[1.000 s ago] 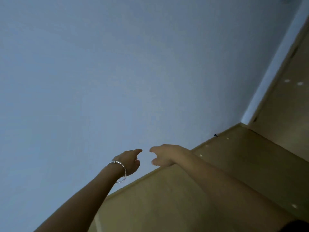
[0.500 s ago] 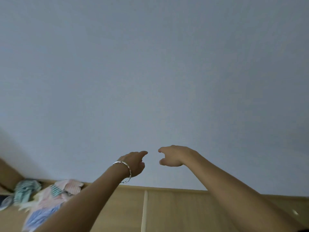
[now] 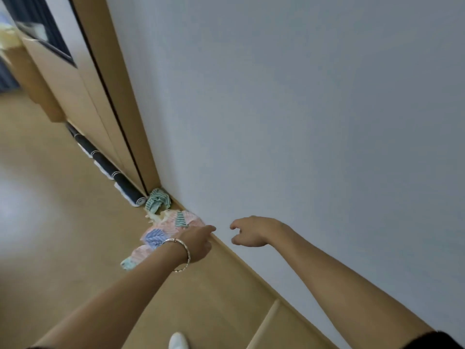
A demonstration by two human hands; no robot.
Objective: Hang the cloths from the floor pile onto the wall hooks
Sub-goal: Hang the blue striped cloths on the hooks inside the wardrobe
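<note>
Pile of small crumpled cloths (image 3: 166,227): lying on the tan wooden floor (image 3: 63,222), strung along the foot of the pale grey wall (image 3: 302,122).
Teal-and-white striped cloth (image 3: 158,200): sitting bunched at the far end, in the corner.
Cream cloth (image 3: 154,215): lying just beside it.
Pink striped cloth (image 3: 191,220): spreading flat against the wall's foot.
Blue leaf-print cloth (image 3: 153,238) and pink-and-mint cloth (image 3: 133,256): lying nearest, overlapping.

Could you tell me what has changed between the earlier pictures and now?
The view swung left along the wall, bringing the cloth pile from out of sight to just beyond the left hand. Nothing was grasped or released. The right hand stays beside it, both outstretched and empty.
</note>
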